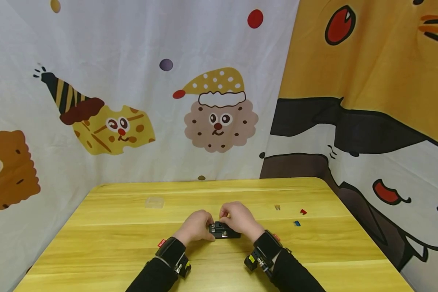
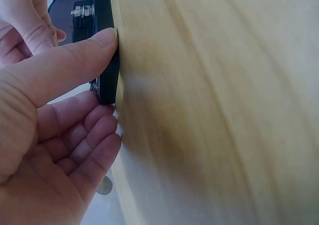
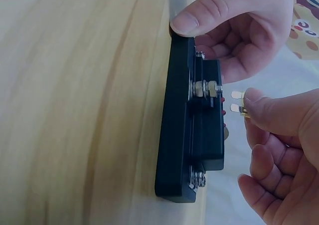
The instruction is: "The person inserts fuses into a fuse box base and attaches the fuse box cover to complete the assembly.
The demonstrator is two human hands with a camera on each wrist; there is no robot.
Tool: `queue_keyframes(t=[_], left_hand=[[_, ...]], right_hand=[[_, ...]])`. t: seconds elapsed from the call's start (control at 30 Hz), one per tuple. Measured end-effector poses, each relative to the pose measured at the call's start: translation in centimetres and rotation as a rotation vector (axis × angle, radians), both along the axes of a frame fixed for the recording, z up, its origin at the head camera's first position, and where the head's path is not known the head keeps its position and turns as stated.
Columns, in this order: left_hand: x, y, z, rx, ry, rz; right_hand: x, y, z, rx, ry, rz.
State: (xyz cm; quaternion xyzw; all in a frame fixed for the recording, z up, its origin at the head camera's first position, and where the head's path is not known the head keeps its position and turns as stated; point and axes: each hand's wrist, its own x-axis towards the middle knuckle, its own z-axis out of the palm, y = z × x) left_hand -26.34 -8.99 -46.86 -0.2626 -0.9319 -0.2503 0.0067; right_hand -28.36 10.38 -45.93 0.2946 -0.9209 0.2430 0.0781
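In the head view, the black fuse box lies on the surface at the lower centre of the frame. My left hand has its near end; my right hand is over its upper edge. Right of centre lie 3 loose fuses: a tan fuse, a red fuse and a blue fuse. They look small enough that a careless sleeve could sweep them off. A clear cover sits left of centre.

In the left wrist view, my left fingers grip the box at upper left, the thumb pressing its base edge, the others curled by its end. They hold just that end, so a hard push further along could, I think, swivel or tip the box.

In the right wrist view, my right fingers, right of centre, pinch a yellowish fuse, its 2 prongs aimed at the box but short of it. The pinch covers most of its body; if it rolls, the prongs could arrive crooked and bend, or slip out altogether. I can't see the slots from here, so misalignment worries me most.
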Motion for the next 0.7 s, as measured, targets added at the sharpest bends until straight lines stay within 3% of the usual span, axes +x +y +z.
queue_keyframes(t=[0.7], left_hand=[[-0.20, -0.12, -0.23, 0.012, 0.001, -0.003]], right_hand=[[0.04, -0.89, -0.37, 0.033, 0.050, 0.012]])
